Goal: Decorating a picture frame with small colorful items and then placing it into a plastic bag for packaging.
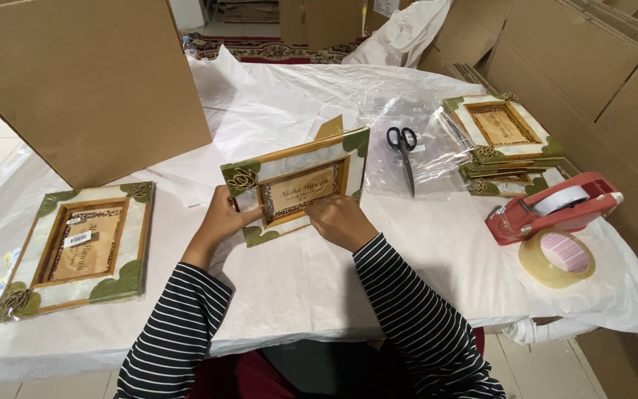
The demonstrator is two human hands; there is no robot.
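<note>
Two hands are on one picture frame [295,185] at the middle of the bench [437,251] — that is what I see from the head camera. My left hand [223,214] is clenched on the frame's left edge, thumb across the front near the inner border; my right hand [340,220] grasps its lower edge, fingers curled under. The frame is tilted up toward me, its bottom edge near the white paper covering, and it has green leaf corners and a carved rosette.

To the left a second frame in clear wrap [79,247] lies flat, just in front of a big cardboard box [90,81]. To the right, black scissors [404,151] rest on clear plastic, beside a stack of frames [503,144]. Nearer the right edge sit a red tape dispenser [551,210] and — touching it — a roll of clear tape [557,258].
</note>
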